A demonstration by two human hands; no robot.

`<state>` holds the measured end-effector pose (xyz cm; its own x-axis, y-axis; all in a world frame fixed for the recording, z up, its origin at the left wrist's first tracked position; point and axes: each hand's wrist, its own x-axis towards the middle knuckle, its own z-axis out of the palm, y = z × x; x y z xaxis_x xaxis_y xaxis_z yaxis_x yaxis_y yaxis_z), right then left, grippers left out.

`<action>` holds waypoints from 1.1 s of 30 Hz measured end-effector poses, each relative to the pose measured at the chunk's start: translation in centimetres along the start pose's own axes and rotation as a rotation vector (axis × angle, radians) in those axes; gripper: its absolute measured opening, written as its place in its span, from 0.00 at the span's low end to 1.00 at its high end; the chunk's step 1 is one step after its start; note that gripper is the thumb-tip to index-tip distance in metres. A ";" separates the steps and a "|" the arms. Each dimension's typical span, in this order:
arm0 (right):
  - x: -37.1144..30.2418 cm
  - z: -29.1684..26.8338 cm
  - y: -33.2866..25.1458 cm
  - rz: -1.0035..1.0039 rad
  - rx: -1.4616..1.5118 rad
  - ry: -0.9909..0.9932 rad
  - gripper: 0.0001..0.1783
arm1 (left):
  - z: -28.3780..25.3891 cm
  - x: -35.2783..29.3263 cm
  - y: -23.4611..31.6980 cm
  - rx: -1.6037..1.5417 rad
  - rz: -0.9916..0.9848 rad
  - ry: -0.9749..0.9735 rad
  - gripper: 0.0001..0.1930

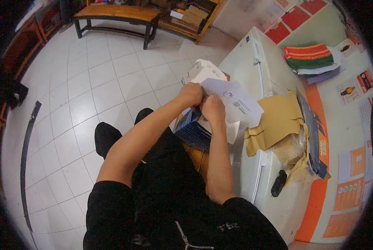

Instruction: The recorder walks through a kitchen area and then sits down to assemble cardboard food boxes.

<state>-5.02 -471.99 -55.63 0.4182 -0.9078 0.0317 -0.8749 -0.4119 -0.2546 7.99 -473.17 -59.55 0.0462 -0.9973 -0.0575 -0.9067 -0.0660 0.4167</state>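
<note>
My left hand and my right hand are close together in front of me, both closed. Between them they pinch the left edge of a white printed paper, which spreads out to the right. My fingertips are partly hidden, so exactly how each one grips does not show. Just below my hands is a dark blue box with light print. A white carton with raised flaps lies beyond my left hand, partly covered by the paper.
On the right stands a white chest-like cabinet carrying torn brown paper, a clear-wrapped bundle and a black object. Folded striped cloths rest farther back. A wooden bench stands across the tiled floor.
</note>
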 end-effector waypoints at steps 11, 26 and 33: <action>1.7 3.9 1.1 -0.047 0.005 -0.039 0.22 | 2.9 -3.1 -2.2 -0.813 -0.170 -0.009 0.17; -4.7 -2.2 11.4 0.354 -0.117 0.033 0.16 | 4.5 -2.8 1.1 -0.506 -0.132 -0.046 0.40; -5.1 -1.5 12.4 0.279 -0.011 0.059 0.16 | 4.4 -3.3 2.1 -0.386 -0.133 0.065 0.36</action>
<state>-18.40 -472.60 -57.54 0.1465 -0.9890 0.0181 -0.9569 -0.1463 -0.2508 4.07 -469.89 -62.42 0.1898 -0.9784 -0.0815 -0.6680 -0.1895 0.7197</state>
